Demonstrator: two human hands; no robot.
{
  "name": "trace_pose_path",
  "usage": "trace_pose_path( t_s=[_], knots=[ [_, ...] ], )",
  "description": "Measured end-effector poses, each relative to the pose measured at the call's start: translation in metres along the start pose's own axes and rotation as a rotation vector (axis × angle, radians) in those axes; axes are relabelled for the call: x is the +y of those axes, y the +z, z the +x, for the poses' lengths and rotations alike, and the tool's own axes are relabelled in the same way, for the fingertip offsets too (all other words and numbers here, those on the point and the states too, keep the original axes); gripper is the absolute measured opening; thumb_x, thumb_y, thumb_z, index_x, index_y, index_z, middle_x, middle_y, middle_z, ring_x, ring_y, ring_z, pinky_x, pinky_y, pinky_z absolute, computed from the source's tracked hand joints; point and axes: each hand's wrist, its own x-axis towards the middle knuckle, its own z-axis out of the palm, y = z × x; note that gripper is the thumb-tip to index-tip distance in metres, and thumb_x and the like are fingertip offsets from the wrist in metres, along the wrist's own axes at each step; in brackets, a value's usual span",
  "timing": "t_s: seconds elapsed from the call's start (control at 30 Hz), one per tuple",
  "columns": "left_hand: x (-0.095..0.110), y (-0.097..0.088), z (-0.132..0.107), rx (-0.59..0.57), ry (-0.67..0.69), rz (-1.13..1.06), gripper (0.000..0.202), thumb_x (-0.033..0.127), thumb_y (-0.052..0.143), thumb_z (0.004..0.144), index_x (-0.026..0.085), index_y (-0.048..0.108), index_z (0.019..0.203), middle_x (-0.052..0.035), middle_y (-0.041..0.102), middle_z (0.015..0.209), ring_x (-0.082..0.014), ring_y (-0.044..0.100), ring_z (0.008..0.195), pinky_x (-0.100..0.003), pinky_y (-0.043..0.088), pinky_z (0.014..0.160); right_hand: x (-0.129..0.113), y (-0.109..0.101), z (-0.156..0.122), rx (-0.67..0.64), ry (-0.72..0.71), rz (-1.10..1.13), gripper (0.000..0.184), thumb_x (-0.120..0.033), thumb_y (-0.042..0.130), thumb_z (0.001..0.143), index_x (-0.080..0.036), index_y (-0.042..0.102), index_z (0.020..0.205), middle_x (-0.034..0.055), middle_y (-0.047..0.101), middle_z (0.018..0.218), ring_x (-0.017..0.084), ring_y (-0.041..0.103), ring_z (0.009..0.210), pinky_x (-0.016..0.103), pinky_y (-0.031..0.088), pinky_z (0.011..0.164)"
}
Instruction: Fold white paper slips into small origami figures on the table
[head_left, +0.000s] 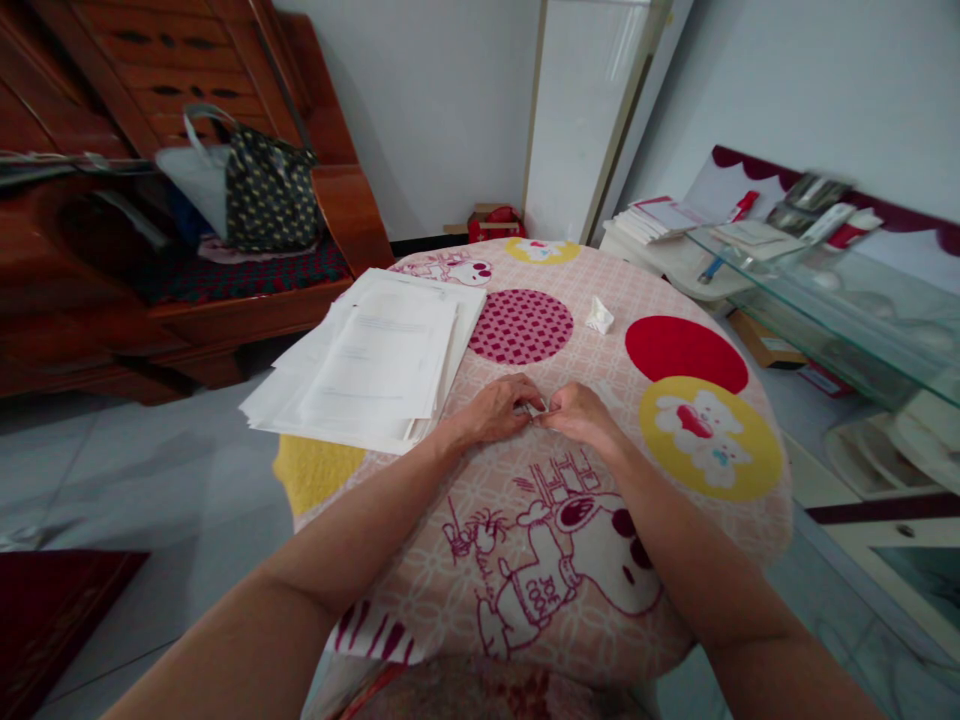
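Observation:
Near the middle of the round table, my left hand [504, 408] and my right hand [577, 412] meet with their fingertips pinched close together. Between them shows a small white piece of paper [537, 406], mostly hidden by the fingers, so its shape cannot be made out. A small crumpled or folded white paper [598, 316] lies farther back on the patterned tablecloth [465, 510]. To the left of my left hand rests a loose stack of white sheets [367, 360], some with faint printed lines.
A wooden bench [225, 315] with a dark patterned bag [270, 190] stands at the left. On the right, a glass-shelved cabinet [840, 310] holds papers [656, 217] and small items. A red item in a box [495, 224] sits on the floor behind the table.

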Motion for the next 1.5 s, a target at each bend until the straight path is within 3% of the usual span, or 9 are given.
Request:
trace_pose_path(
  t_s=[0.4, 0.53, 0.63, 0.73, 0.87, 1.0, 1.13, 1.33, 1.5],
  knots=[
    [-0.025, -0.014, 0.001, -0.13, 0.043, -0.2, 0.06, -0.002, 0.049, 0.066, 0.024, 0.076, 0.113, -0.0035, 0.073, 0.112, -0.0146, 0.065, 0.096, -0.027, 0.052, 0.083, 0.001, 0.0, -0.003, 0.034, -0.034, 0.042, 0.028, -0.036, 0.072, 0.076, -0.019, 0.061, 0.056, 0.0004, 0.054, 0.054, 0.014, 0.05, 0.055, 0.028, 0.03, 0.052],
    [-0.02, -0.018, -0.002, -0.122, -0.048, -0.268, 0.058, 0.001, 0.049, 0.072, 0.019, 0.071, 0.122, -0.0051, 0.075, 0.105, -0.0132, 0.065, 0.086, -0.026, 0.052, 0.078, 0.0, 0.002, -0.006, 0.06, -0.014, 0.072, 0.029, -0.035, 0.073, 0.075, -0.02, 0.058, 0.055, -0.0013, 0.051, 0.052, 0.013, 0.047, 0.053, 0.027, 0.029, 0.051],
    [-0.007, -0.013, 0.0, -0.062, -0.131, -0.19, 0.041, 0.012, 0.058, 0.077, 0.015, 0.072, 0.115, -0.0066, 0.074, 0.097, -0.0151, 0.064, 0.079, -0.027, 0.05, 0.072, 0.001, 0.006, -0.008, 0.104, -0.033, 0.096, 0.03, -0.035, 0.073, 0.076, -0.019, 0.057, 0.055, -0.0016, 0.05, 0.053, 0.012, 0.045, 0.053, 0.027, 0.028, 0.052],
    [0.005, -0.006, 0.004, -0.008, -0.19, -0.079, 0.031, 0.012, 0.063, 0.073, 0.015, 0.074, 0.101, -0.0012, 0.067, 0.078, -0.0128, 0.055, 0.067, -0.025, 0.04, 0.062, 0.004, 0.008, -0.009, 0.145, -0.073, 0.125, 0.033, -0.036, 0.073, 0.077, -0.019, 0.055, 0.055, -0.0018, 0.049, 0.052, 0.012, 0.045, 0.053, 0.027, 0.027, 0.052],
    [0.009, -0.004, 0.005, 0.022, -0.244, -0.141, 0.006, 0.017, 0.064, 0.074, 0.014, 0.069, 0.076, 0.0043, 0.053, 0.062, -0.0097, 0.045, 0.059, -0.024, 0.029, 0.056, 0.017, 0.004, -0.008, 0.114, -0.101, 0.29, 0.033, -0.034, 0.074, 0.075, -0.018, 0.053, 0.054, -0.0036, 0.047, 0.05, 0.01, 0.044, 0.051, 0.025, 0.027, 0.05],
    [0.007, -0.009, 0.001, 0.091, -0.312, -0.371, 0.016, 0.029, 0.064, 0.078, 0.014, 0.066, 0.072, 0.004, 0.052, 0.062, -0.0088, 0.042, 0.058, -0.022, 0.028, 0.054, 0.031, -0.002, -0.004, 0.1, -0.139, 0.558, 0.03, -0.044, 0.072, 0.076, -0.017, 0.06, 0.067, -0.0023, 0.057, 0.055, 0.01, 0.05, 0.049, 0.022, 0.033, 0.047],
    [0.011, -0.011, -0.001, 0.142, -0.322, -0.553, 0.021, 0.034, 0.067, 0.078, 0.013, 0.067, 0.078, 0.0032, 0.054, 0.064, -0.008, 0.042, 0.057, -0.021, 0.03, 0.053, 0.031, -0.001, -0.005, -0.071, -0.207, 0.732, 0.033, -0.047, 0.071, 0.076, -0.017, 0.062, 0.067, 0.0014, 0.064, 0.059, 0.01, 0.056, 0.049, 0.021, 0.039, 0.046],
    [0.017, -0.012, -0.002, 0.047, -0.306, -0.487, 0.042, 0.049, 0.059, 0.087, 0.016, 0.054, 0.062, 0.0045, 0.045, 0.054, -0.0079, 0.037, 0.051, -0.022, 0.025, 0.049, 0.021, 0.003, -0.013, -0.077, -0.184, 0.879, 0.04, -0.051, 0.069, 0.076, -0.017, 0.059, 0.056, -0.0002, 0.058, 0.048, 0.008, 0.05, 0.041, 0.02, 0.036, 0.041],
    [0.017, -0.013, -0.003, 0.11, -0.296, -0.353, 0.04, 0.044, 0.058, 0.088, 0.016, 0.055, 0.061, 0.0038, 0.048, 0.054, -0.008, 0.038, 0.052, -0.022, 0.025, 0.05, 0.02, 0.006, -0.014, -0.089, -0.18, 0.964, 0.036, -0.05, 0.069, 0.077, -0.017, 0.064, 0.065, -0.0012, 0.06, 0.049, 0.009, 0.05, 0.038, 0.02, 0.034, 0.037]
  ],
)
